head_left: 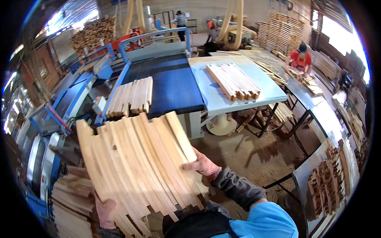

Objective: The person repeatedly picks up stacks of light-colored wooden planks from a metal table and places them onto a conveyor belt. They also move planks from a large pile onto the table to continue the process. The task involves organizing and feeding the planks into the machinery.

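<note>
The left grip [105, 212] and the right grip [203, 163], both in pinkish gloves, are closed on a broad bundle of pale wooden strips [139, 158] that spans the space between them. The left grip clasps the bundle's lower left edge, some of its fingers hidden; the right grip bends its fingers over the right edge.

Beyond the bundle, ahead of both grips, runs a dark blue conveyor belt [170, 85] in a blue frame, a smaller batch of strips [133, 95] lying at its near left corner. Ahead and to the right of the right grip, a light blue worktop [272, 90] adjoins the belt and carries a neat row of strips [233, 81]. Farther right, a long grey worktop [327, 115] stretches back to a person in red [301, 59], bent over more wood.

Right of the right grip, the brown floor [246, 160] shows dark shadows and a dusty look; past it, wood pieces [327, 182] are stacked at the lower right. More boards [71, 206] lie just left of the left grip. Far ahead, pale hoses [234, 31] hang near tall wood stacks [279, 33].
</note>
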`<state>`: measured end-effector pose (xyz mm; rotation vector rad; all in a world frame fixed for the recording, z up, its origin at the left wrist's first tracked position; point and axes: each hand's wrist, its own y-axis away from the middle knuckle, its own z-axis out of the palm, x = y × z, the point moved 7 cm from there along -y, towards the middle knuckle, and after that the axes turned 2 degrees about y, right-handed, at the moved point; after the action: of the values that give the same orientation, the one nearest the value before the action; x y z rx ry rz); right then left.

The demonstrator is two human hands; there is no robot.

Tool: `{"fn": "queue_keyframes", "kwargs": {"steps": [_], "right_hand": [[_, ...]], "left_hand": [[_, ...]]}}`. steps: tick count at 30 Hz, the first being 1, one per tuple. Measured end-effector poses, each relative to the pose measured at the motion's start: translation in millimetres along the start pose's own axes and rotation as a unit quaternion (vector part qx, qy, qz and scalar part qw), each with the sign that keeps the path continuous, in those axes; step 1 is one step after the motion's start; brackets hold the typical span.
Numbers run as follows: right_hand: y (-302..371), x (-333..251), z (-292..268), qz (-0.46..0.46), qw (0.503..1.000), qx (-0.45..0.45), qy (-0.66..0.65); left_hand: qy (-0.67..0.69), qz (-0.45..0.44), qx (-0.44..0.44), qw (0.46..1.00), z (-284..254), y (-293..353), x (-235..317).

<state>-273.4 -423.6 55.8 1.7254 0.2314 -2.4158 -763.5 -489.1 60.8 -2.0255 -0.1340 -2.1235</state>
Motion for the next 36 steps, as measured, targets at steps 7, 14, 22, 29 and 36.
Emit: {"fn": "queue_keyframes", "kwargs": {"steps": [7,14,22,29,36], "right_hand": [[-37.3,-12.6,-139.3,0.026,0.981,0.19,-0.02],[-139.9,-53.3,-236.8,-0.007,0.958,0.286,-0.017],[-261.7,-62.0,-347.4,0.107,0.943,0.31,0.056],[-371.8,-48.9,-422.7,0.165,0.943,0.29,0.012],[-471.7,-37.9,-468.0,0.161,0.957,0.24,-0.04]], "left_hand": [[0.047,-0.094,-0.202,0.974,221.2,-182.6,-33.1],[0.114,-0.096,-0.382,0.912,389.5,-358.9,-84.7],[0.126,-0.195,-0.37,0.899,485.0,-489.8,-145.2],[0.06,-0.22,-0.306,0.924,531.6,-565.5,-180.0],[-0.608,-0.19,-0.308,0.707,553.8,-648.8,-124.5]]}}
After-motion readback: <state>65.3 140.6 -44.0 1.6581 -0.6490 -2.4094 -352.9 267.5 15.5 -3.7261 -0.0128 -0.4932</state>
